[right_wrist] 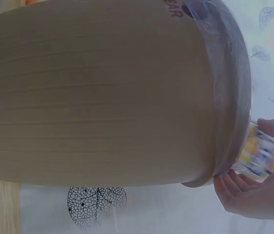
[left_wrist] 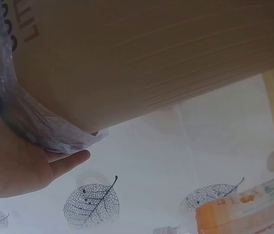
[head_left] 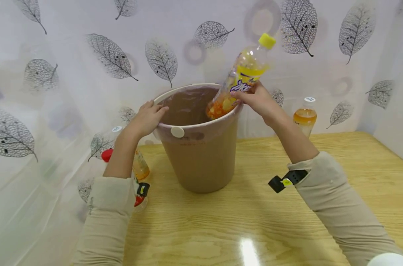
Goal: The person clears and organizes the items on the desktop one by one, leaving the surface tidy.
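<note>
On the wood-grain counter (head_left: 201, 232) stands a brown trash bin (head_left: 203, 159), upright, its mouth lined with a translucent plastic bag (right_wrist: 227, 97) folded over the rim. At the bin's right side, slanting across its rim, is the yellow-capped drink bottle (head_left: 244, 72). Its long axis runs diagonally: the orange-tinted base points down and leftward into the bin's mouth, the capped neck up and rightward above the rim. Apart from the bin, to its right, a white-capped bottle (head_left: 305, 117) holds orange liquid; near the bin's left is a red-capped bottle (head_left: 107, 155), mostly hidden. The right hand (head_left: 256, 99) grips the drink bottle around its label, thumb in front and fingers behind. On the bin's left rim, the left hand (head_left: 147, 117) holds on, thumb over the top and fingers outside, probably to steady it. Passing the bottle over the rim seems the step in hand; whether inward or outward, I cannot tell. Next, the move likely calls for guiding the bottle along its slant without snagging the bag.
</note>
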A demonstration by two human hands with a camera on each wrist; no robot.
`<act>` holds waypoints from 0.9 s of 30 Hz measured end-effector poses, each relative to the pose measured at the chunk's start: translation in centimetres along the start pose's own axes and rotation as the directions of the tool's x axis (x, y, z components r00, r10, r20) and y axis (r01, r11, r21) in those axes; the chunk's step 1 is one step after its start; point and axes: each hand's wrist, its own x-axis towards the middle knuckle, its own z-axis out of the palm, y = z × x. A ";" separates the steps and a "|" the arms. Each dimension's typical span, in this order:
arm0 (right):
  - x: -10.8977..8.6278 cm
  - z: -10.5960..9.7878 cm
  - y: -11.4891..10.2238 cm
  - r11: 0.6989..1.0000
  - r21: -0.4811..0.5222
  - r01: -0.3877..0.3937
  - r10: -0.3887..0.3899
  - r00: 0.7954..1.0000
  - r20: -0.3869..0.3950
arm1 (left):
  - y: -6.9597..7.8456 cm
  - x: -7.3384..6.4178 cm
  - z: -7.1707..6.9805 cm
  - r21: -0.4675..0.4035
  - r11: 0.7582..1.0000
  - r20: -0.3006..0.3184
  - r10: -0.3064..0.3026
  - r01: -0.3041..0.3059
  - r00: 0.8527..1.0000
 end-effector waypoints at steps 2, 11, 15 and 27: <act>-0.1 0.0 -0.2 0.999 -0.021 -0.031 0.031 1.000 -0.002 | 0.0 0.0 0.0 0.003 1.000 -0.003 0.002 -0.002 1.000; -0.5 0.0 0.1 0.997 -0.044 -0.064 0.063 0.998 -0.031 | 0.0 0.1 0.1 0.000 1.000 0.000 0.005 -0.005 1.000; -0.5 -0.2 0.5 0.999 -0.034 -0.026 0.025 0.999 -0.031 | 0.0 0.2 0.1 0.001 1.000 0.000 0.001 -0.001 1.000; -0.6 -0.5 1.0 0.999 0.038 0.032 -0.030 0.999 -0.038 | 0.1 0.0 0.0 -0.010 1.000 -0.001 -0.005 0.005 1.000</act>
